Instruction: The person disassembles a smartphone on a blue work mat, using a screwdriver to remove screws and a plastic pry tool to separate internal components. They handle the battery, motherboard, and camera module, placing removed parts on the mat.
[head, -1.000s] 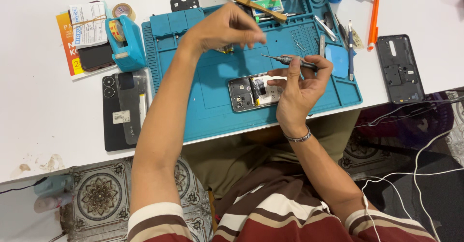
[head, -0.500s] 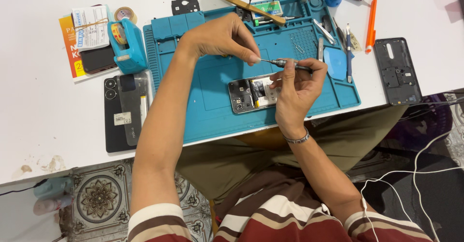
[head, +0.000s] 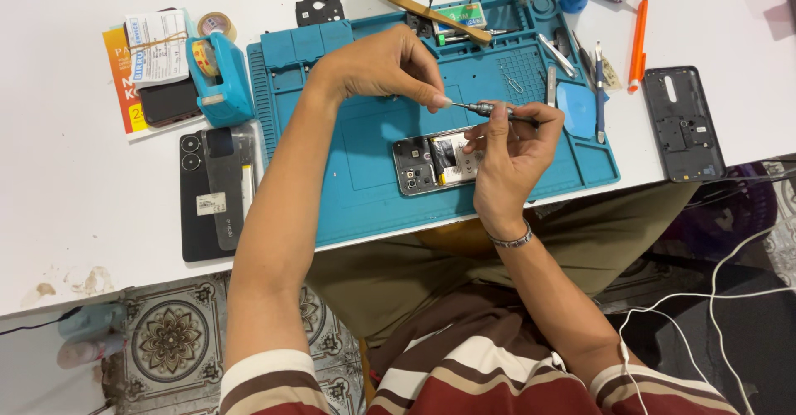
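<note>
Both hands meet over the blue work mat (head: 365, 191), which covers much of the white table (head: 66, 216) and is the biggest thing on it. Right hand (head: 507, 156) is curled around a slim precision screwdriver (head: 497, 112), held almost level with its tip pointing left. Left hand (head: 388, 65) comes in from above, thumb and forefinger pinched together right at the tip of the tool; whether something tiny sits between them I cannot tell. Just beneath the right hand lies an opened phone (head: 433, 161), back off, insides showing, resting flat on the mat near its front edge.

Left of the mat a black phone (head: 199, 208) lies face down, partly covered by a clear strip. Off the mat's right side sits a dark phone back cover (head: 683, 123). Behind the black phone stands a blue tape dispenser (head: 217, 77). An orange pen (head: 638, 43) lies by the mat's far right corner, and a blue triangular pick (head: 575, 109) rests on the mat beside the right hand.
</note>
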A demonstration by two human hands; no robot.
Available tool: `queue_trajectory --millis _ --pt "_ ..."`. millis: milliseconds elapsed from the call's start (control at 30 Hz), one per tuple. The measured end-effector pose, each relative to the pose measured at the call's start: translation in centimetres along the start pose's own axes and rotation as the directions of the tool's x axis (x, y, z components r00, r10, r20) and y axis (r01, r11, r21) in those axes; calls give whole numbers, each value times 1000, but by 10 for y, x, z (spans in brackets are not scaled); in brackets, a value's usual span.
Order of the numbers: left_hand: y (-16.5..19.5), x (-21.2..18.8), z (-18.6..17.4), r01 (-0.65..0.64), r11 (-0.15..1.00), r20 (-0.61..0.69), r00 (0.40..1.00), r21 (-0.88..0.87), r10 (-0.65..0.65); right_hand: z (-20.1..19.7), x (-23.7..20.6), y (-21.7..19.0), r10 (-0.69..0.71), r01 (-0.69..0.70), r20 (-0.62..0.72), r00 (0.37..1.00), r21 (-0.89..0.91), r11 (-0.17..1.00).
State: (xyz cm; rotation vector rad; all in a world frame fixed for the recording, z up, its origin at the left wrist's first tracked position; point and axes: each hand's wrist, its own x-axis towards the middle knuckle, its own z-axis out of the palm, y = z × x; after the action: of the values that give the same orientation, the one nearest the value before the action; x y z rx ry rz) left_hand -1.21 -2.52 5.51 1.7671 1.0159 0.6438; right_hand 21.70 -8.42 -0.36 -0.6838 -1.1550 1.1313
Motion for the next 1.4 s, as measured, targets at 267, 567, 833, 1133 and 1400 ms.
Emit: queue_trajectory --millis 267,567,833,1133,1400 --pt "0 1 1 9 999 -12 1000 32 -9 2 0 -1 -6 5 20 1000 15 1000" --pt "0 1 2 9 1000 -17 1000 11 -9 0 0 0 -11 10 4 1000 14 1000" --pt "2 0 2 22 1000 -9 1000 8 -22 -1 0 2 1 -1 -5 1000 18 1000" --pt "2 0 1 21 1000 -3 1000 8 -21 -1 0 2 1 -1 -5 1000 20 1000" --pt "3 0 3 65 995 -24 998 72 -64 -1 -1 4 -13 13 13 1000 50 999"
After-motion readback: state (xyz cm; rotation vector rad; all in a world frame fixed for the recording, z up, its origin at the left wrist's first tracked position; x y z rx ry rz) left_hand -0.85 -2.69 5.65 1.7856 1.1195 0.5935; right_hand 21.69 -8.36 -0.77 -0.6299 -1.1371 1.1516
